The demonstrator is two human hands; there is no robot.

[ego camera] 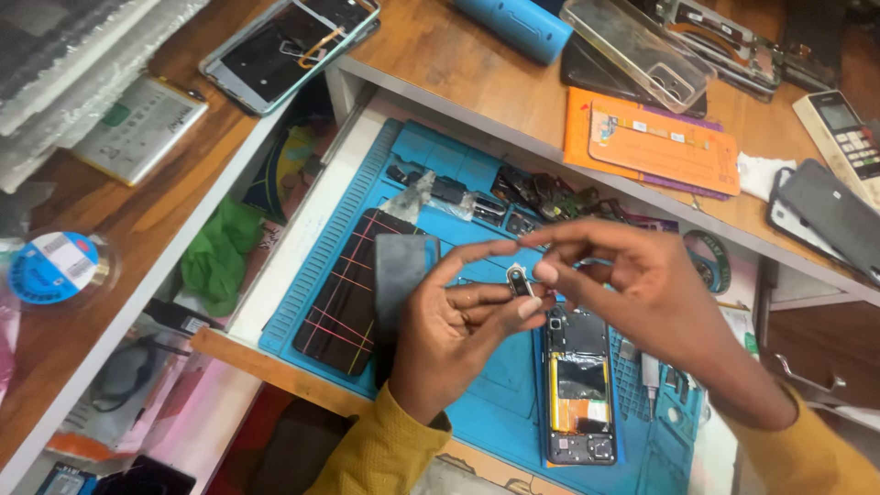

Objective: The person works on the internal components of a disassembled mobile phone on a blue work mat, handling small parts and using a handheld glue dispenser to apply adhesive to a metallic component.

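My left hand (pixel 458 321) pinches a small dark camera-lens part with a silver rim (pixel 520 282) between thumb and forefinger, above a blue repair mat (pixel 477 174). My right hand (pixel 632 284) meets it from the right, its fingertips touching the same part. Below both hands an opened phone (pixel 579 390) lies face down on the mat, showing its battery and boards. To the left on the mat lies a cracked phone screen with red lines (pixel 344 298), with a grey rectangular pad (pixel 403 266) beside it.
Small dark parts (pixel 541 197) are heaped at the mat's far edge. The wooden shelf above holds orange packets (pixel 655 137), a clear phone case (pixel 637 46), a blue cylinder (pixel 513 23) and a remote (pixel 848 137). At left are a battery (pixel 137 128), a phone frame (pixel 289 46) and a tape roll (pixel 55 266).
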